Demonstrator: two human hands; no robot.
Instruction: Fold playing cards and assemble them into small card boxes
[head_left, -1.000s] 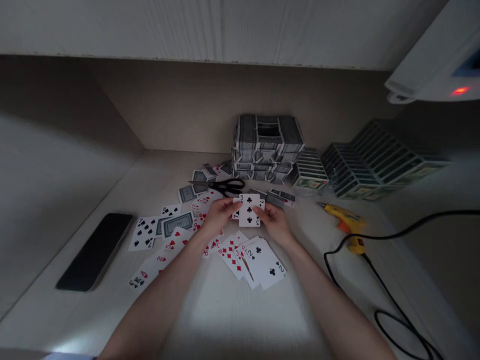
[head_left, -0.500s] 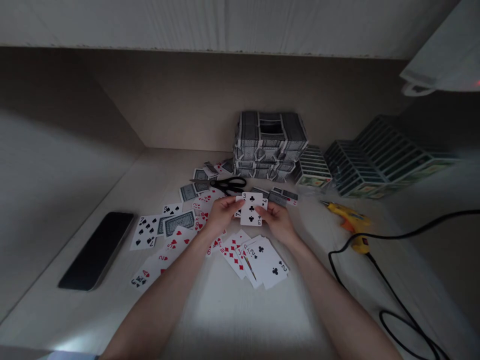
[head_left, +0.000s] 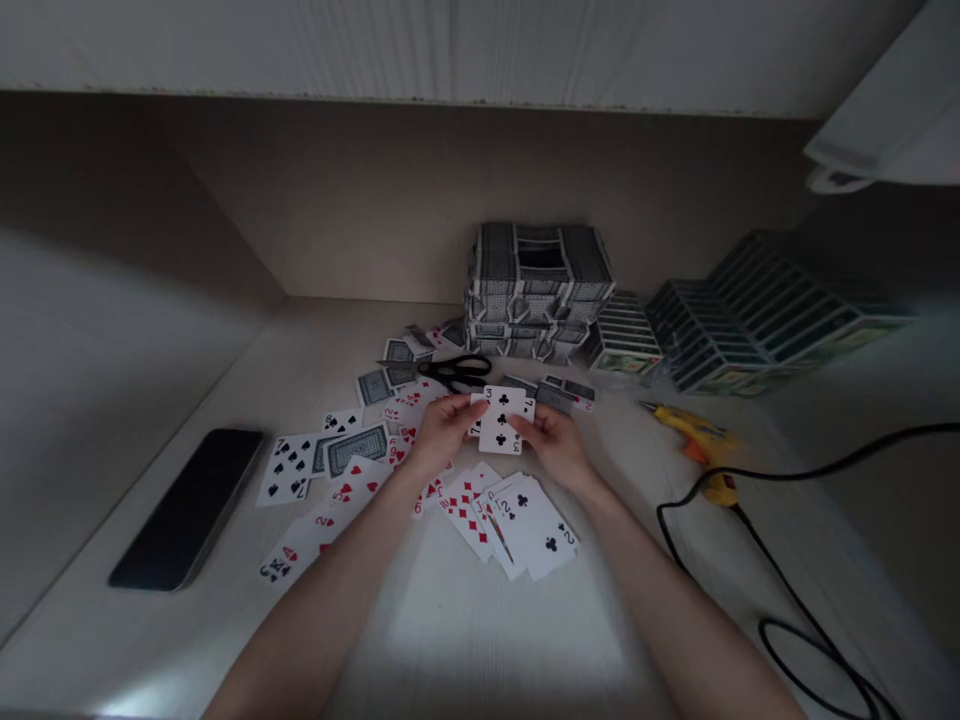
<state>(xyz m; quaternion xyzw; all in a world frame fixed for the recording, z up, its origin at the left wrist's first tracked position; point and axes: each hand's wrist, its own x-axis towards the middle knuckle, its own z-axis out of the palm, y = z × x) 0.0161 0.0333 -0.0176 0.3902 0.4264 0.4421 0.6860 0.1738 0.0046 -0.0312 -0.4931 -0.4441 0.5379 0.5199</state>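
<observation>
Between my two hands is a three of clubs (head_left: 502, 420), face up, laid across a sideways card with a 7 at its corners. My left hand (head_left: 444, 432) is closed on the left edges of these playing cards. On the right edges my right hand (head_left: 553, 440) is closed too, its thumb on the face of the three. Just below the hands lies a fan of loose cards with a two of clubs (head_left: 541, 525) on top. More playing cards (head_left: 352, 490) spread under and beside my left forearm, some face up, some face down.
Black-handled scissors (head_left: 457, 372) lie behind my hands. A box built of folded cards (head_left: 540, 280) stands at the back, with stacked card packs (head_left: 720, 340) right of it. A yellow glue gun (head_left: 697, 435) and its black cable (head_left: 825, 467) lie right; a phone (head_left: 187, 508) lies left.
Almost nothing differs. The view has shifted very slightly, and both hands keep the same hold on the cards.
</observation>
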